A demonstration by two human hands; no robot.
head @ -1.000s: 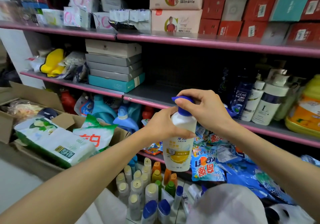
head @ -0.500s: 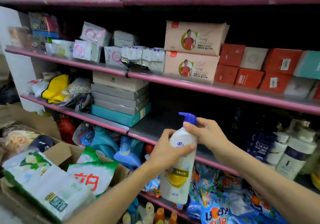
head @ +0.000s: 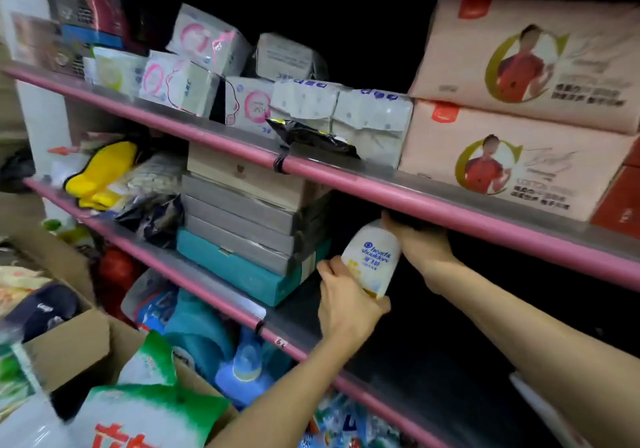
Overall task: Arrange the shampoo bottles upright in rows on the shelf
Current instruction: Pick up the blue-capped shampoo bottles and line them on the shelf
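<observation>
A: Bottle [head: 372, 260], white, with a blue Head & Shoulders logo and yellow print lower down, is held over the middle shelf [head: 221, 304], just right of the stacked boxes [head: 242, 226]. It tilts a little, top leaning right.

B: And which hand has it?

A: Both. The left hand [head: 346, 304] wraps round the lower body from the near side, fingers curled against the plastic. The right hand [head: 420, 241] grips the top, its fingers closed over the cap, so the cap itself cannot be seen.

B: Is the base on the shelf?

A: That cannot be told; the left hand covers the base, and the shelf behind is very dark.

B: How close is the top to the shelf above?

A: The right hand's knuckles sit right under the pink edge of the upper shelf [head: 450, 202], near or touching it.

B: What else is around?

A: The stack is grey and beige boxes on a teal box [head: 235, 267]. Left of them lie a yellow item [head: 104, 170] and some crumpled bags. On the upper shelf stand two pink tissue packs [head: 519, 112], one on the other, beside white wrapped packs [head: 346, 115]. Below, at the left, an open cardboard box [head: 65, 354] holds green-and-white bags [head: 152, 416], and blue detergent bottles [head: 242, 361] stand on the lower level.
</observation>
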